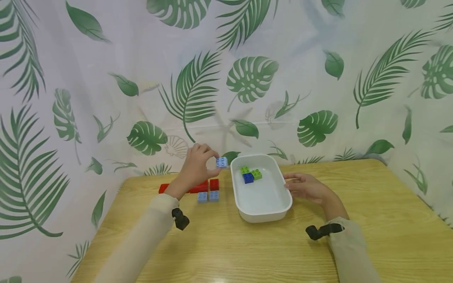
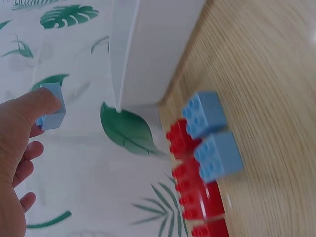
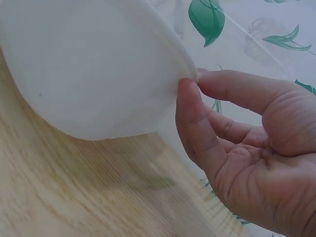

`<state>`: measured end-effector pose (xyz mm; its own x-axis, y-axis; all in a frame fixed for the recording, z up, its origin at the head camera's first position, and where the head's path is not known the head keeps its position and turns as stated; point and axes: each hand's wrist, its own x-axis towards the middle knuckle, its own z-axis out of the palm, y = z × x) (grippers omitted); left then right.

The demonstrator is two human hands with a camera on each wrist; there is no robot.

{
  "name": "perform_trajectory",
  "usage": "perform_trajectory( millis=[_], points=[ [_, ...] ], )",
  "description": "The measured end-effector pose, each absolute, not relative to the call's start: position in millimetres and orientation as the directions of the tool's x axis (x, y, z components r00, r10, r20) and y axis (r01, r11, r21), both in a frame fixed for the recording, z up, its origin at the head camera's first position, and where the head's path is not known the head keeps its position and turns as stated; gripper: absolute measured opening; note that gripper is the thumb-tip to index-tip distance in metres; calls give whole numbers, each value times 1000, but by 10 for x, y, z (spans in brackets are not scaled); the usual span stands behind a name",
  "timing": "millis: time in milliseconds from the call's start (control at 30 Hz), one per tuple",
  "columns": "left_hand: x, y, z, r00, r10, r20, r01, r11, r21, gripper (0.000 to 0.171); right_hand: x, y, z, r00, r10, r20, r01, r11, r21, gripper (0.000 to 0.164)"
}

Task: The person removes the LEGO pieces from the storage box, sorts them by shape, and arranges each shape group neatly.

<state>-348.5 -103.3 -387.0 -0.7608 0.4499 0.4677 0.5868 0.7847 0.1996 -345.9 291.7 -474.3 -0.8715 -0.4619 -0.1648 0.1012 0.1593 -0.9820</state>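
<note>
We see a pale-blue brick (image 1: 221, 162), boxy and smooth-sided, its four round studs facing the head camera. It is up in the air above the desk (image 1: 265, 251), just beside the far left part of a white tub (image 1: 262, 202). The left hand (image 1: 199, 162) has it in a pinch: the grip is parted only by the brick between thumb and fingers, and in the left wrist view we see the other fingers loosely bent below. At the right hand (image 1: 306, 186) the grip is nearly closed, thumb and forefinger pinching the right rim of the tub.

The left forearm, in a beige sleeve (image 1: 141, 236), reaches from the near left to the far side, with the hand raised; the right one comes in from the near right and angles left, the hand low beside the tub.

Inside the tub, toward its far left, we find two green bricks (image 1: 256, 174) and a dark-blue brick (image 1: 248, 178). Left of the tub, two more pale-blue bricks (image 1: 202, 197) sit on the near side of a row of red bricks (image 1: 214, 184), partly hidden by the left arm.
</note>
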Motion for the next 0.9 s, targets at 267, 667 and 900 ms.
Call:
perform_trajectory(
  millis=[267,667,900],
  points=[
    [-3452,-1366,-3968,-818,413,401,512,841,177,30,-3464,2935,-4776,-866,-473,-161,102,149,-984,59],
    [-3397,-1727,-4104,-854,392,343,452,885,113,31,-3467,2926,-4756,-869,-466,-165,110,143,-984,60],
    [-3333,-1818,-4204,-886,367,283,410,905,112,33,-3459,2918,-4759,-870,-466,-163,105,148,-983,61]
  ],
)
